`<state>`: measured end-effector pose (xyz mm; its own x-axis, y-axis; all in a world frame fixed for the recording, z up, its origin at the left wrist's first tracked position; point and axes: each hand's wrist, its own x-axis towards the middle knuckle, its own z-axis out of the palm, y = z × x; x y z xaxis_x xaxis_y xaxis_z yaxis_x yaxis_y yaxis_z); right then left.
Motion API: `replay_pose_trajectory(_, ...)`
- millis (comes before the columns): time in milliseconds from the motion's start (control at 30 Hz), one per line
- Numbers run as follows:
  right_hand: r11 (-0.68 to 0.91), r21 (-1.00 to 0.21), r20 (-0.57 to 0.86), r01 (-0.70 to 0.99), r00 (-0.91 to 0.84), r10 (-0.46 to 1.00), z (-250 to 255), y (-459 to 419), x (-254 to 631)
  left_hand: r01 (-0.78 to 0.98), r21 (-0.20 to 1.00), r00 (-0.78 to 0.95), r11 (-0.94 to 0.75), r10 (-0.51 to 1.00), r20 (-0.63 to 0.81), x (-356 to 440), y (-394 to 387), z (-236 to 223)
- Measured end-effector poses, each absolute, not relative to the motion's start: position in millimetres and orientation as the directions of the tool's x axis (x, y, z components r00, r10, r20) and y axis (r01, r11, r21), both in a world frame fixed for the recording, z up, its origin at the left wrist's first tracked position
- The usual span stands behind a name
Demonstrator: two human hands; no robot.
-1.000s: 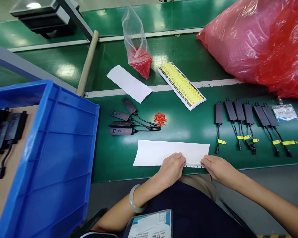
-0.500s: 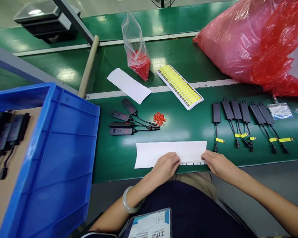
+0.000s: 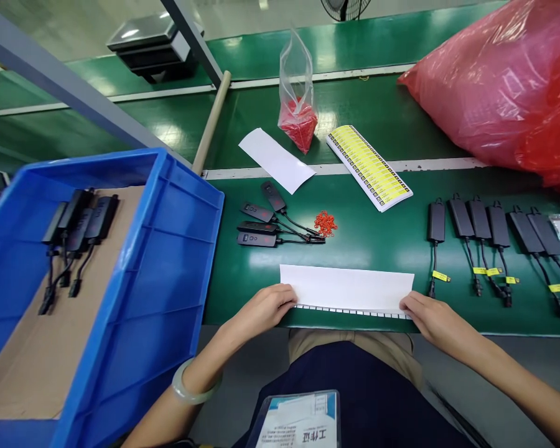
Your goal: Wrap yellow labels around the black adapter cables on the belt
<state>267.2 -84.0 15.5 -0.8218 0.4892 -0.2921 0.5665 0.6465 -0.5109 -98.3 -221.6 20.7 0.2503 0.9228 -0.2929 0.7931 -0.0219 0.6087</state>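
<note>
A white paper sheet lies near the bench's front edge, with a row of small black-and-white marks along its near edge. My left hand pinches its near left corner, and my right hand pinches the near right corner. Beyond it rest several black cabled devices and a small pile of red-orange rings. To the right stand more black devices in a row, with yellow labels on their cables. A stack of yellow label sheets and another white sheet lie farther back.
At the left is a blue crate with several black devices on cardboard. A clear bag of red pieces stands behind the sheets. Large red plastic bag fills the back right. A grey post rises at the left.
My left hand has slid left along the near edge to the sheet's left corner, exposing more of the marked edge. The view has shifted left, showing more of the crate.
</note>
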Motion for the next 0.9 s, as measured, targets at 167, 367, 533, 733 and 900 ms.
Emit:
replay_pose_trajectory(167,0.647,-0.511,-0.292,0.566,-0.822,0.489,12.6,-84.1,268.5,0.806,0.591,0.258,-0.033,0.919,-0.299,-103.0,-217.5,16.0)
replay_pose_trajectory(367,0.639,-0.528,-0.278,0.559,-0.825,0.492,9.4,-84.2,270.5,0.792,0.607,0.299,-0.069,0.910,-0.288,-113.6,-218.7,17.7)
replay_pose_trajectory(533,0.625,-0.546,-0.260,0.558,-0.822,0.506,9.2,-83.5,270.6,0.793,0.609,0.282,-0.028,0.902,-0.326,-122.1,-218.2,22.8)
replay_pose_trajectory(733,0.640,-0.506,-0.348,0.579,-0.816,0.462,7.9,-83.8,270.9,0.786,0.618,0.294,0.017,0.869,-0.398,-126.5,-204.6,28.9)
replay_pose_trajectory(900,0.617,-0.522,-0.364,0.589,-0.808,0.464,7.4,-83.5,270.8,0.785,0.614,0.235,0.080,0.879,-0.415,-121.8,-204.3,28.6)
